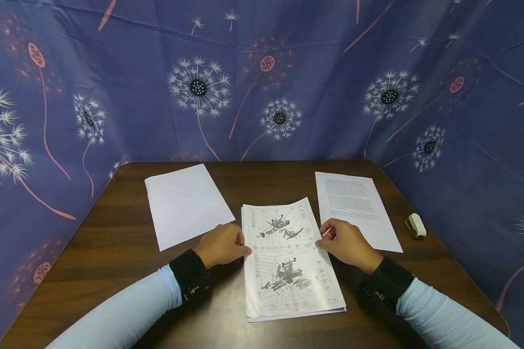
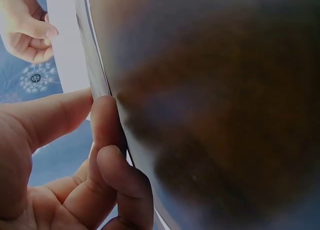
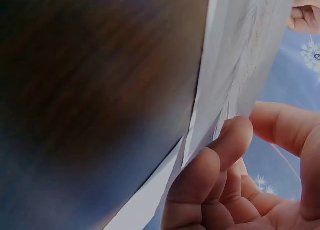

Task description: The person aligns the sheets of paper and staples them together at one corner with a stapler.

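Observation:
A small stack of printed sheets [image 1: 294, 261] with grey machine diagrams lies at the middle front of the table, its edges slightly uneven. My left hand [image 1: 224, 245] pinches its left edge between thumb and fingers. On the opposite edge, my right hand [image 1: 349, 245] does the same. Seen in the left wrist view, the thumb and index finger of the left hand [image 2: 75, 140] meet at the paper's edge. In the right wrist view, the layered sheets [image 3: 235, 54] fan slightly apart near the fingers of the right hand [image 3: 240, 175].
A blank white sheet [image 1: 185, 203] lies at the back left of the brown wooden table [image 1: 109, 242]. A sheet of printed text [image 1: 353, 203] is at the back right, with a white and dark stapler [image 1: 416, 226] beside it. Behind hangs a blue dandelion-patterned cloth [image 1: 323, 58].

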`<act>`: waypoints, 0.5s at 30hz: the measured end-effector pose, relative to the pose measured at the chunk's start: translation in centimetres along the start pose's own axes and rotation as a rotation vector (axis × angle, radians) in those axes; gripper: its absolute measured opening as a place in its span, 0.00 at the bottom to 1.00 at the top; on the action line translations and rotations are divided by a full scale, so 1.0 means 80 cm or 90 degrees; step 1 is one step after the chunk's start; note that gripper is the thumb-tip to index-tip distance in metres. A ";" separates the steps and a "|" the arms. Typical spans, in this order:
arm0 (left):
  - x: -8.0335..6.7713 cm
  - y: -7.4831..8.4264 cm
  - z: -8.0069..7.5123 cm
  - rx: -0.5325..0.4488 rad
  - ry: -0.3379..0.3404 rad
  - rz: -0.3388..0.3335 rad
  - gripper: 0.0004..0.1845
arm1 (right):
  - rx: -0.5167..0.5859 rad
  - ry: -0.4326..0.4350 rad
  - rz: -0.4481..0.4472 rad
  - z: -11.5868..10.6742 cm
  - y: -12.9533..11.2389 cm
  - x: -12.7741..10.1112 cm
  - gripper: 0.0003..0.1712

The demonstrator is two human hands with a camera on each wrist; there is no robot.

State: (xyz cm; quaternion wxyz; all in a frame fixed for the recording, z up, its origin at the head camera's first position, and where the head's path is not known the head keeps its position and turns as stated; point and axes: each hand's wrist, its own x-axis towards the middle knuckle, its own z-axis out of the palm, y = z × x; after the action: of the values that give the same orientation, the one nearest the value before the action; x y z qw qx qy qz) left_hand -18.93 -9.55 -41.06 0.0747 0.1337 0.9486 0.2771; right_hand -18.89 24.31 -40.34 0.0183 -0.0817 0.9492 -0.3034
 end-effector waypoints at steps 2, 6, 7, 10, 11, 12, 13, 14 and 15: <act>-0.001 -0.001 0.000 0.003 -0.003 0.001 0.13 | -0.005 -0.007 0.002 0.001 0.001 0.000 0.18; 0.001 -0.002 -0.001 0.010 -0.006 -0.001 0.13 | -0.007 -0.016 0.010 0.002 0.004 0.000 0.19; 0.002 -0.003 -0.001 0.012 -0.007 -0.002 0.13 | -0.007 -0.016 0.012 0.002 0.005 0.000 0.19; 0.004 -0.005 0.000 0.010 -0.010 -0.007 0.13 | -0.010 -0.022 0.021 0.004 0.006 0.001 0.19; 0.004 -0.005 0.000 0.010 -0.011 -0.010 0.13 | -0.012 -0.025 0.022 0.004 0.006 0.001 0.19; 0.005 -0.006 0.000 0.011 -0.011 -0.011 0.13 | -0.014 -0.028 0.025 0.005 0.006 0.002 0.19; 0.005 -0.007 0.000 0.012 -0.011 -0.010 0.13 | -0.017 -0.030 0.028 0.006 0.007 0.002 0.19; 0.005 -0.007 0.000 0.015 -0.008 -0.008 0.13 | -0.018 -0.034 0.032 0.006 0.007 0.002 0.19; 0.005 -0.007 0.000 0.017 -0.006 -0.007 0.13 | -0.020 -0.037 0.035 0.007 0.007 0.002 0.19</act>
State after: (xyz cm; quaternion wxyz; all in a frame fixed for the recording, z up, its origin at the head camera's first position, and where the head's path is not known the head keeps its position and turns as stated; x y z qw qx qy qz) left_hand -19.40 -9.90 -41.43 0.0792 0.1307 0.9525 0.2635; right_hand -19.06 24.39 -41.10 0.0531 -0.0647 0.9548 -0.2853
